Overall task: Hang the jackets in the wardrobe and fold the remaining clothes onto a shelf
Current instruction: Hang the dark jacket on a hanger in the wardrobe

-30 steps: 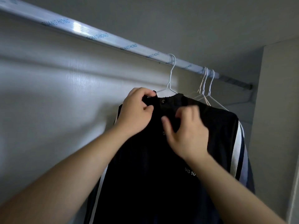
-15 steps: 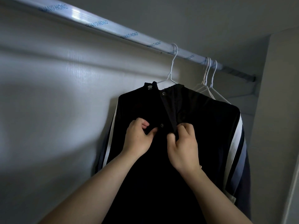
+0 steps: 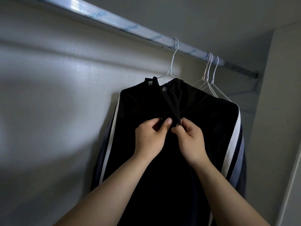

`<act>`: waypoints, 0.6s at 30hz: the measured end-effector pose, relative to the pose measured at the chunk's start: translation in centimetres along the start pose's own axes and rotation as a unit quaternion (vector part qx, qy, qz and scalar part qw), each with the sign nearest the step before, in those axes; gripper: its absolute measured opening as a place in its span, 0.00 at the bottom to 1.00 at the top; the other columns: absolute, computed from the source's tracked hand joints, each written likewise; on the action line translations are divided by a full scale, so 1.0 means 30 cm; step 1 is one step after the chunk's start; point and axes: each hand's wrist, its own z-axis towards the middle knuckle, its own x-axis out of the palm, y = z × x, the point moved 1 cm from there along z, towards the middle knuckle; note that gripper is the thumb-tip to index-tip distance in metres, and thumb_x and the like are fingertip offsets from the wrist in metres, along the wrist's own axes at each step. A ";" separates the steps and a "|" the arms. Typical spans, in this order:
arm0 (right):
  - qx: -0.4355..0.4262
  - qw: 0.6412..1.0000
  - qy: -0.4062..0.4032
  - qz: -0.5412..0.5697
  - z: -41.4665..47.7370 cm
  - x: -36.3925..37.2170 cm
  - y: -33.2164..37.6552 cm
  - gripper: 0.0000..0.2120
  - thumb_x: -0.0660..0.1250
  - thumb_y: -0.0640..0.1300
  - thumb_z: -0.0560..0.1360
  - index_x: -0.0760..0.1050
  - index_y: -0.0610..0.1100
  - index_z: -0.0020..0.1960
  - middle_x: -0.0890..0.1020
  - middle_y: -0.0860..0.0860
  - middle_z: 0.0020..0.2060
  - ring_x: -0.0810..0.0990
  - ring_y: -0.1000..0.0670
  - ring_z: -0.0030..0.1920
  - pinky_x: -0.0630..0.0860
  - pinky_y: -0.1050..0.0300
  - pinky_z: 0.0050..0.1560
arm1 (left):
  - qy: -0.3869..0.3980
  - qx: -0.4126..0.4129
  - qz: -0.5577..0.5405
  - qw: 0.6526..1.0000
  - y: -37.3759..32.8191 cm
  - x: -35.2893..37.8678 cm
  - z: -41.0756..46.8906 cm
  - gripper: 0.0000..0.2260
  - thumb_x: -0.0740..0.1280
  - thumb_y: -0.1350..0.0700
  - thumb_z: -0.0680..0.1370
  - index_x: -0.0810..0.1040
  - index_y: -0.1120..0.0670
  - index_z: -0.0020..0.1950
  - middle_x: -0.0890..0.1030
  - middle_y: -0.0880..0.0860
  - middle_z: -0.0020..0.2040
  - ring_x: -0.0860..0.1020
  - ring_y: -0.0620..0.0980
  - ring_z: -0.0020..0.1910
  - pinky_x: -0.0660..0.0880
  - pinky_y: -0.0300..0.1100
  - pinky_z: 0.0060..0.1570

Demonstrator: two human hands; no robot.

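Although the black white-striped jacket hung by a white wire hanger from the wardrobe rail, fingers of the left hand and right hand pinched its unsnapped front edges; folding was judged outstanding.

One dark jacket hangs on one rail. Four white wire hangers are on that rail: one loaded hanger under the jacket, and three bare hangers bunched to its right, two with hooks pressed together and the third just beside them. Three metal snaps show on the jacket front: a collar snap, an upper snap and a lower snap. There are two white sleeve stripes, a left-side stripe and a right-side stripe. Two hands are in view, one left hand and one right hand.
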 end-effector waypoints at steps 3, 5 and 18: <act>0.001 1.000 0.004 -0.007 0.006 0.003 0.000 0.10 0.66 0.39 0.74 0.71 0.41 0.34 0.73 0.55 0.27 0.69 0.57 0.29 0.66 0.65 0.28 | 0.011 -0.061 -0.098 0.993 -0.016 0.020 0.003 0.10 0.70 0.41 0.76 0.86 0.45 0.46 0.86 0.42 0.40 0.84 0.39 0.42 0.79 0.35 0.44; 0.003 1.000 0.004 -0.019 0.008 0.008 -0.001 0.11 0.67 0.38 0.75 0.71 0.41 0.34 0.73 0.55 0.26 0.69 0.57 0.28 0.66 0.64 0.28 | 0.009 -0.109 -0.168 0.980 -0.026 0.030 0.006 0.06 0.72 0.48 0.77 0.86 0.48 0.45 0.87 0.47 0.41 0.86 0.44 0.42 0.81 0.41 0.46; -0.062 0.985 -0.083 -0.136 -0.055 0.017 -0.021 0.06 0.73 0.50 0.76 0.75 0.54 0.46 0.82 0.61 0.38 0.81 0.58 0.36 0.72 0.71 0.35 | -0.003 -0.141 -0.218 0.966 0.007 -0.037 0.007 0.16 0.81 0.60 0.70 0.81 0.50 0.53 0.86 0.51 0.45 0.86 0.46 0.43 0.80 0.35 0.42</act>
